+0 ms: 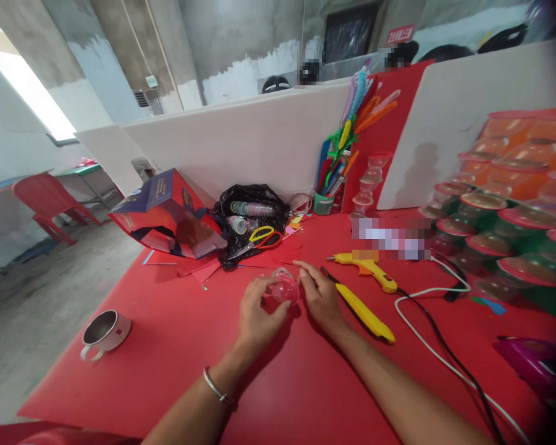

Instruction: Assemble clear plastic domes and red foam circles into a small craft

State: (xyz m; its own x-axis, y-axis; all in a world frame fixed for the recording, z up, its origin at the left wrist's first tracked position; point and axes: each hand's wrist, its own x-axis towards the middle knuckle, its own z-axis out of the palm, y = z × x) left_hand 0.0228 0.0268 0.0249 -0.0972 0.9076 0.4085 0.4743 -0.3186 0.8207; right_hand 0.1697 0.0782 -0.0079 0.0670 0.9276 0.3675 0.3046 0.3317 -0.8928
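Between the thumb and fingers of my left hand point(262, 309) is a small clear plastic cup point(285, 289), its round rim turned towards my right hand. The red of the table shows through its wall. My right hand point(319, 292) is just to the right of the rim, fingers stretched forward and holding nothing that I can see; whether a fingertip touches the cup I cannot tell. Right of that hand lies a yellow utility knife point(365, 314), and beyond it a yellow glue gun point(368, 269) with a black cord.
Yellow-and-orange scissors point(258, 242) lie against a black plastic bag point(252, 207) with stacked cups. A mug point(105, 332) stands at left, a red-and-blue bag point(171, 213) behind. Stacked clear cups point(486, 222) rise at right. Behind stand a pen holder point(324, 204) and white partition point(231, 148).
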